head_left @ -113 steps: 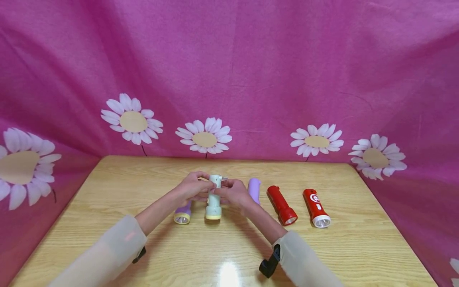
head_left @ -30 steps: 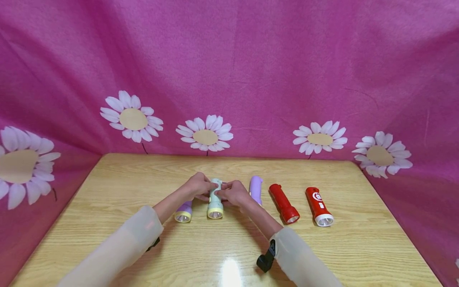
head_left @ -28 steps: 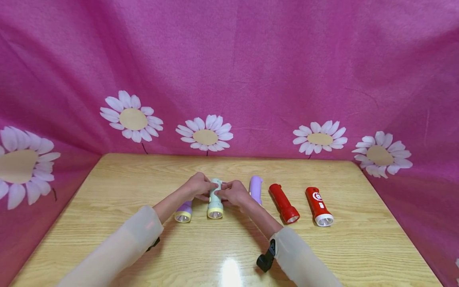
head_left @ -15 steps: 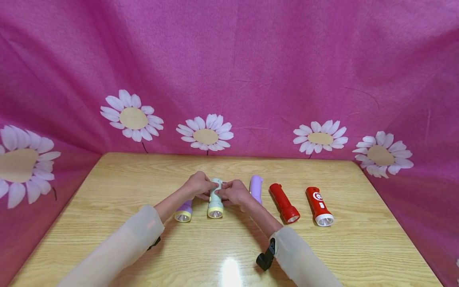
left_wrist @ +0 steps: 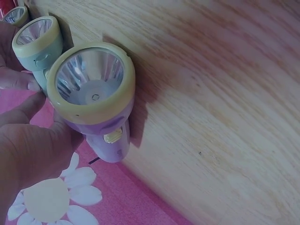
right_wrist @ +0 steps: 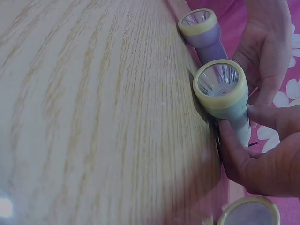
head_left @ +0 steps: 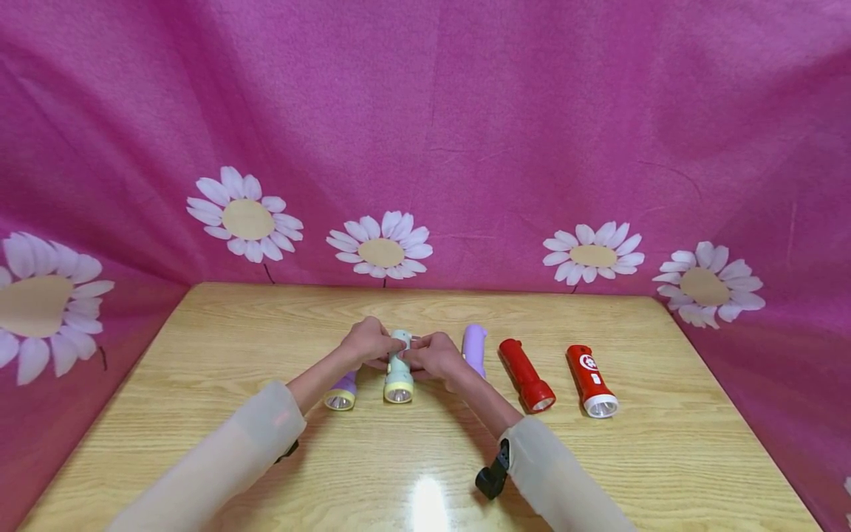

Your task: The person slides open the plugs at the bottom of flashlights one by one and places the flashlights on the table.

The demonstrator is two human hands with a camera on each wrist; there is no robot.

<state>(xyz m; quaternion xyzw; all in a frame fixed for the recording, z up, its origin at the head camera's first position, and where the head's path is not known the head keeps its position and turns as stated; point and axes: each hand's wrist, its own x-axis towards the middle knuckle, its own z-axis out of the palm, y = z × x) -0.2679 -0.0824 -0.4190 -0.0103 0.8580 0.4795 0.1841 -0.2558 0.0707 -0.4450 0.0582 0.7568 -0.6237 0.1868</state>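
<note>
A mint-green flashlight (head_left: 399,384) with a pale yellow rim lies at the middle of the table, lens toward me. My left hand (head_left: 368,342) holds its body from the left, thumb on top near the tail end. From the right, my right hand (head_left: 435,356) pinches the same body; the right wrist view shows thumb and finger on either side of the flashlight (right_wrist: 227,101) just behind its head. Part of its body is hidden by the fingers. Close beside my left hand lies a purple flashlight (left_wrist: 110,145) with a yellow rim, its tail covered in the head view.
Right of my right hand lies a lilac flashlight (head_left: 474,346), its head hidden by my wrist. Further right are a plain red flashlight (head_left: 521,369) and a red flashlight with a white rim (head_left: 588,380). A pink curtain (head_left: 465,148) with daisies stands behind the wooden table (head_left: 372,473).
Since the oldest frame, the mint-green flashlight has come down from a lens-down tilt to lie with its lens toward me, both hands staying on it. Over the last second hardly anything differs.
</note>
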